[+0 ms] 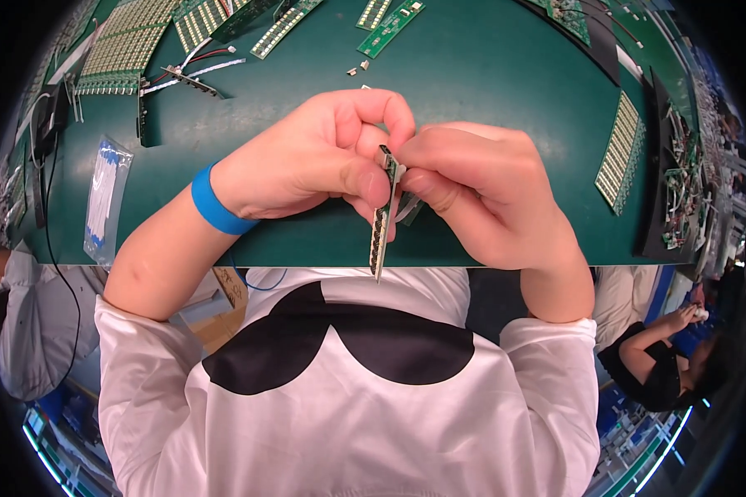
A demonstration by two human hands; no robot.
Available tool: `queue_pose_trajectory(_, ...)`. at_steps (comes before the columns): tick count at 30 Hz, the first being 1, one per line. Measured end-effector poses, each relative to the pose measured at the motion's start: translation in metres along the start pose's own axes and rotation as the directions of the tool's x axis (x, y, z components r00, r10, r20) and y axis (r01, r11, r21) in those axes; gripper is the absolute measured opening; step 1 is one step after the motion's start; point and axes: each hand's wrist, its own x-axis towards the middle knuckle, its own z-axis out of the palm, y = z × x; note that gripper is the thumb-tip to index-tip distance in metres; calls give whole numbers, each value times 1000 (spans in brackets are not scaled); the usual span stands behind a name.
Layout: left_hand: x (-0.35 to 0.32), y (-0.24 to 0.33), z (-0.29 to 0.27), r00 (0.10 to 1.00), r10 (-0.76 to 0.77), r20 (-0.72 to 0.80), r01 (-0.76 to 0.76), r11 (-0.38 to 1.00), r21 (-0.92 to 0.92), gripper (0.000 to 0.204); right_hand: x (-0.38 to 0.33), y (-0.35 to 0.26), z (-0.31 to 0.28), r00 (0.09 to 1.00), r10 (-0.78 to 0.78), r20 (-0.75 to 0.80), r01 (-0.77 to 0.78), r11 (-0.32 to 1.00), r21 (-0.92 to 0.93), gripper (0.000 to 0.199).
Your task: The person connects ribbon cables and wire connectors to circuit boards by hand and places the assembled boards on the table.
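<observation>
Dark green matting covers the bench [489, 74], which fills the upper half of the view and bends with the lens toward the rim. At the centre, both hands are brought together just above the near edge of the bench. A narrow LED strip board [380, 236] is held upright between them, its lower end hanging down toward 6 o'clock over the white shirt [348, 414]. The left hand [307, 157] is curled, with thumb and fingers pinched on the upper part of the strip; a blue wristband [215, 203] is worn on that wrist. The right hand [481, 190] is likewise closed, its fingertips pressed against the top end of the strip, where a thin white lead [404, 207] is seen looping out beneath the fingers. Whether the lead is gripped or merely touched cannot be told.

At 11 o'clock, large panels of LED boards [128, 41] are laid out, with a bundle of wires [195, 70] just beside them. At 12 o'clock, more green strip boards [389, 25] are spread, and small loose parts [358, 69] lie near them. At 9 o'clock, a clear bag of white pieces [106, 199] rests on the bench. At 3 o'clock, another LED panel [620, 153] is placed at an angle. At 4 o'clock, another person [667, 356] in dark clothing is partly seen.
</observation>
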Motion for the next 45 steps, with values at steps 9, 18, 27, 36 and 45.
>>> queue_pose_trajectory(9,0,5,5,997,1,-72,1,1000,19,26,4,0,-6,999,28,36,-27,999,-21,6)
queue_pose_trajectory(18,-3,2,8,992,71,-108,-63,995,80,35,1,-1,0,1000,21,-8,-21,1000,11,7)
queue_pose_trajectory(27,-9,15,19,947,306,-101,-257,906,337,38,2,3,-4,994,60,-89,-49,991,120,8)
queue_pose_trajectory(36,-8,16,27,825,381,-418,-231,902,365,38,-4,29,-24,988,139,67,-148,977,151,30)
queue_pose_trajectory(45,0,17,20,857,287,-428,-105,911,398,44,-46,-21,-74,812,559,166,-555,653,515,20)
